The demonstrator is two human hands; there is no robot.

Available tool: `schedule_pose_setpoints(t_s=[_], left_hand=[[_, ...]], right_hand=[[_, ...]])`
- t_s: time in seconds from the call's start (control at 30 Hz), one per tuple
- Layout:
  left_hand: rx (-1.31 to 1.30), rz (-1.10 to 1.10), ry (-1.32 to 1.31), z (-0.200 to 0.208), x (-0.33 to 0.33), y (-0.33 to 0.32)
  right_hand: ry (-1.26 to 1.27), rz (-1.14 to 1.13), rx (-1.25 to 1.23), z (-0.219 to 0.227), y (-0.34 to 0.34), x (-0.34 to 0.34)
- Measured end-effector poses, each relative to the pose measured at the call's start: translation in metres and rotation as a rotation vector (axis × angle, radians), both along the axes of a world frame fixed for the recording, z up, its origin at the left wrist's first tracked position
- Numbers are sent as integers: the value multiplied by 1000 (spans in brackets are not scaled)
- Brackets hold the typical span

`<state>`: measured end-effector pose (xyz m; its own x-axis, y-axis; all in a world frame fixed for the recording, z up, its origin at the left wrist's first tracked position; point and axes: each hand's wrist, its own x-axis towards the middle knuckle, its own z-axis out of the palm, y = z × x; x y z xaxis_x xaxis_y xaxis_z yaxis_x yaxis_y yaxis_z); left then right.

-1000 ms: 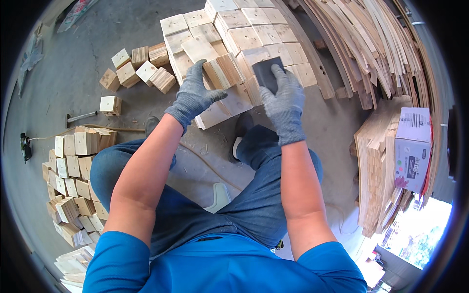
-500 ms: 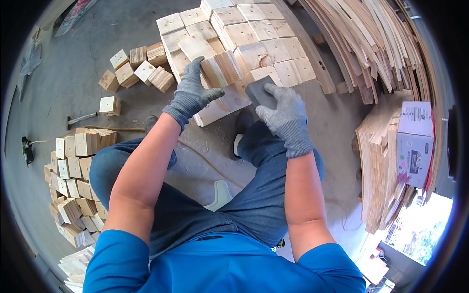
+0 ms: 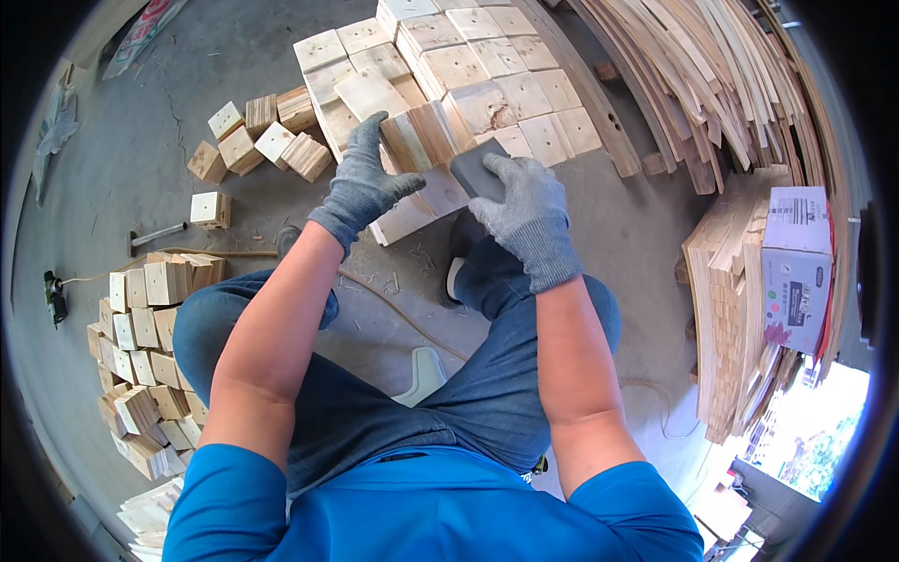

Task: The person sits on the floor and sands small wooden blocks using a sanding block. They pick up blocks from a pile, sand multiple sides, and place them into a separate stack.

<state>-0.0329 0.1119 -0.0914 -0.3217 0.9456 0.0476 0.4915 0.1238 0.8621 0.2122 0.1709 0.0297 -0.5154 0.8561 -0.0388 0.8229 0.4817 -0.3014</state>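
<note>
My right hand (image 3: 524,206), in a grey knit glove, grips a dark grey sanding block (image 3: 478,170). The block is at the right end of a row of wooden pieces (image 3: 418,137) standing on a pale board (image 3: 412,214) between my feet. My gloved left hand (image 3: 363,183) is open at the row's left end, thumb and fingers spread apart. Whether its fingertips press on the wood I cannot tell. Just beyond, a loose flat wooden piece (image 3: 371,92) lies on a big stack of square wooden blocks (image 3: 487,105).
Loose wooden blocks (image 3: 242,150) and a hammer (image 3: 157,235) lie to the left, above a block pile (image 3: 140,318). A hose (image 3: 398,304) crosses the floor under my legs. On the right are long planks (image 3: 693,84) and a carton (image 3: 796,267) on stacked wood.
My right hand has moved a little left with the sanding block, closer to the row of wooden pieces. My left hand has hardly moved.
</note>
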Motion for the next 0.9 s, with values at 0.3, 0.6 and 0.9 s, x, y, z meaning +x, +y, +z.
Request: schedule_pose_setpoints(t_s=[0.3, 0.6, 0.9], left_hand=[[-21, 21, 20, -6, -1, 3], [13, -6, -19, -6, -2, 2], [34, -22, 24, -7, -2, 5]], right_hand=[[27, -46, 114, 0, 2, -3], [-84, -13, 17, 10, 0, -3], [29, -57, 9, 3, 11, 13]])
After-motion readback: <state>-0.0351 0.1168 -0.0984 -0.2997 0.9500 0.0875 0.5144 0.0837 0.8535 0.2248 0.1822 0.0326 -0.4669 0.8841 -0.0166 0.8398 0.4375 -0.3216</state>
